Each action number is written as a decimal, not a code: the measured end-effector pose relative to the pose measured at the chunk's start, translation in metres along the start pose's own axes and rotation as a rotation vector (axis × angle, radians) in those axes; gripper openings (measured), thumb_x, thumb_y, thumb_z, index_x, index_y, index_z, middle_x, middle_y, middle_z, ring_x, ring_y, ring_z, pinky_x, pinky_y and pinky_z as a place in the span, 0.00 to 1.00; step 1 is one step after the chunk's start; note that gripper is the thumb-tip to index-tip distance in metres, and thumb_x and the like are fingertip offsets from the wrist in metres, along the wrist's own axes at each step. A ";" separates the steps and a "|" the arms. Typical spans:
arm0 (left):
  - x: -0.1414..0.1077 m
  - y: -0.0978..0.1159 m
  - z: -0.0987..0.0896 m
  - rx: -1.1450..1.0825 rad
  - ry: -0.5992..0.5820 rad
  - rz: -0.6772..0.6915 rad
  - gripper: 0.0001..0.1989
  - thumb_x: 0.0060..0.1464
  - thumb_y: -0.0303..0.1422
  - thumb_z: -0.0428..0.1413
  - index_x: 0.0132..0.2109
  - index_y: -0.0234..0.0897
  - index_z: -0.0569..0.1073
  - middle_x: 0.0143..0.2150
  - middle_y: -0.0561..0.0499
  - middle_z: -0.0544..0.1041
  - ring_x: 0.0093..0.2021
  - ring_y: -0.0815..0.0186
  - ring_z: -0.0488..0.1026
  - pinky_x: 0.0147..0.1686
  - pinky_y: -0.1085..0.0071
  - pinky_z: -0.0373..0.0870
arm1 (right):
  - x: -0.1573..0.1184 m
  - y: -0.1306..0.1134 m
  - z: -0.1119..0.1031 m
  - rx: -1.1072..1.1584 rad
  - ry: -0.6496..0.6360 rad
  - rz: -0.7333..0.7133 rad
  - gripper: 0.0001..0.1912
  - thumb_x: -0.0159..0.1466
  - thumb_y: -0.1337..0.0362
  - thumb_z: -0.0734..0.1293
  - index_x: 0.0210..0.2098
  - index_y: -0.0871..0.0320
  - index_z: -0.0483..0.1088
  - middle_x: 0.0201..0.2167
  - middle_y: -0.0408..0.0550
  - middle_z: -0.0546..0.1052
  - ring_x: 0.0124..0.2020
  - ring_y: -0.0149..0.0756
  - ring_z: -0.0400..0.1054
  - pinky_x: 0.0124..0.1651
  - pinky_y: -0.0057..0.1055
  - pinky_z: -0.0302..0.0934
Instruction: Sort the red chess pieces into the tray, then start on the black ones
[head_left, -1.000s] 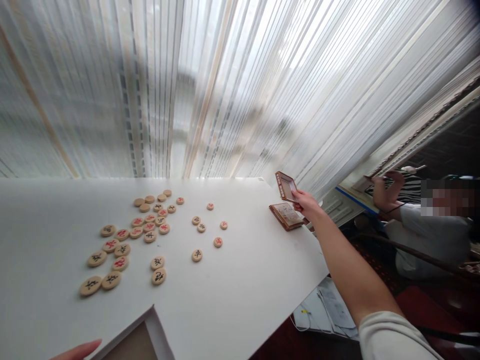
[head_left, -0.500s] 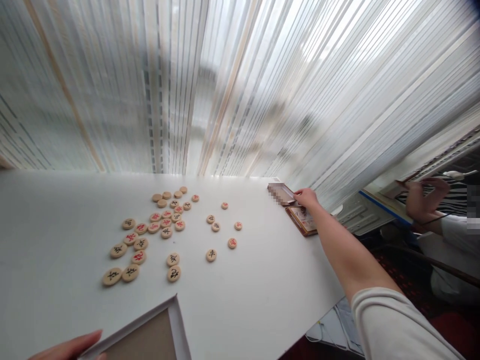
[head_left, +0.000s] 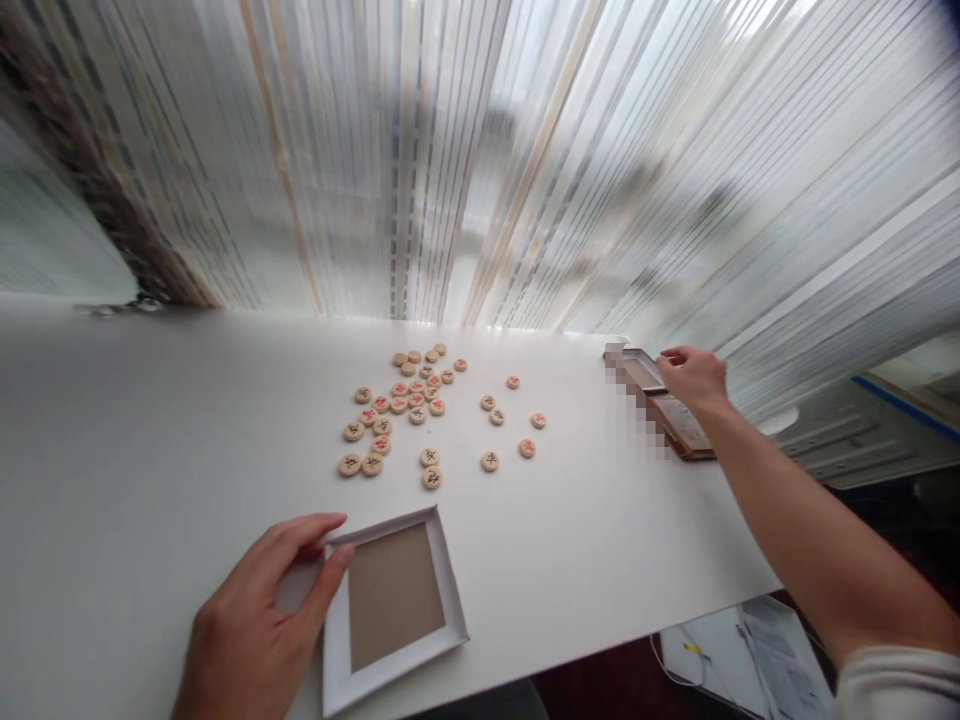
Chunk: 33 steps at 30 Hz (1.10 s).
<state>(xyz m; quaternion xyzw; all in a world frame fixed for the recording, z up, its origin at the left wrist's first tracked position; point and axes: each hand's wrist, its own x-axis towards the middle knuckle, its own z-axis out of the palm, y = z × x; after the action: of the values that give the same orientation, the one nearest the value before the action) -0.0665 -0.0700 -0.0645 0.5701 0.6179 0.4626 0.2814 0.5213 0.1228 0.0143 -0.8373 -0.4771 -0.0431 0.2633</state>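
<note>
My left hand (head_left: 262, 610) pinches the left wall of a shallow white box part (head_left: 452, 600) with a grey-brown inside, at the table's front edge. Far right, my right hand (head_left: 694, 375) has its fingers curled at the edge of a small open box (head_left: 641, 372); the fingertips are partly hidden. A brown-edged box with a printed face (head_left: 681, 420) lies beside it, under my forearm. Round wooden pieces with red or black characters (head_left: 431, 477) are spread over the middle of the table. Several at the back (head_left: 414, 357) show plain faces.
The white table (head_left: 585, 540) reaches back to a striped sheer curtain (head_left: 465, 160). Below its front right edge are a pale surface with papers and cables (head_left: 712, 660). A grey panel (head_left: 832, 450) stands beyond the right side.
The view has swung left, bringing my left hand and more of the white box part into sight. My right hand remains at the small box, its fingers more curled. The other person is out of view.
</note>
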 end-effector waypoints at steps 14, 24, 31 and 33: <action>-0.044 0.008 -0.027 0.247 -0.307 0.504 0.25 0.63 0.36 0.66 0.66 0.50 0.77 0.69 0.42 0.76 0.72 0.45 0.71 0.70 0.55 0.72 | -0.199 -0.160 -0.010 0.683 -0.268 -0.673 0.11 0.71 0.57 0.71 0.46 0.55 0.83 0.34 0.48 0.84 0.21 0.29 0.63 0.25 0.31 0.58; -0.020 0.013 -0.020 0.262 -0.403 0.611 0.22 0.62 0.35 0.67 0.63 0.45 0.80 0.63 0.38 0.81 0.70 0.42 0.73 0.67 0.52 0.75 | -0.211 -0.207 0.015 0.856 -0.316 -0.660 0.12 0.71 0.60 0.70 0.50 0.58 0.80 0.36 0.49 0.83 0.20 0.26 0.63 0.25 0.29 0.60; 0.015 0.049 -0.031 0.265 -0.348 0.668 0.19 0.63 0.35 0.67 0.60 0.44 0.82 0.58 0.41 0.84 0.60 0.49 0.79 0.63 0.60 0.75 | -0.207 -0.184 0.036 0.795 -0.230 -0.673 0.08 0.72 0.63 0.70 0.46 0.58 0.80 0.32 0.47 0.82 0.21 0.28 0.64 0.26 0.29 0.60; 0.047 0.068 -0.031 0.271 -0.295 0.657 0.13 0.65 0.32 0.63 0.54 0.41 0.84 0.52 0.42 0.85 0.54 0.54 0.82 0.57 0.64 0.76 | -0.208 -0.181 0.041 0.768 -0.199 -0.725 0.06 0.71 0.65 0.70 0.44 0.58 0.80 0.31 0.46 0.82 0.21 0.29 0.64 0.27 0.30 0.61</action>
<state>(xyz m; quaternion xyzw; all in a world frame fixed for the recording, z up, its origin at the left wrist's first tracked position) -0.0722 -0.0374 0.0175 0.8301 0.4109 0.3552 0.1260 0.2531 0.0547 -0.0158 -0.4623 -0.7398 0.1259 0.4725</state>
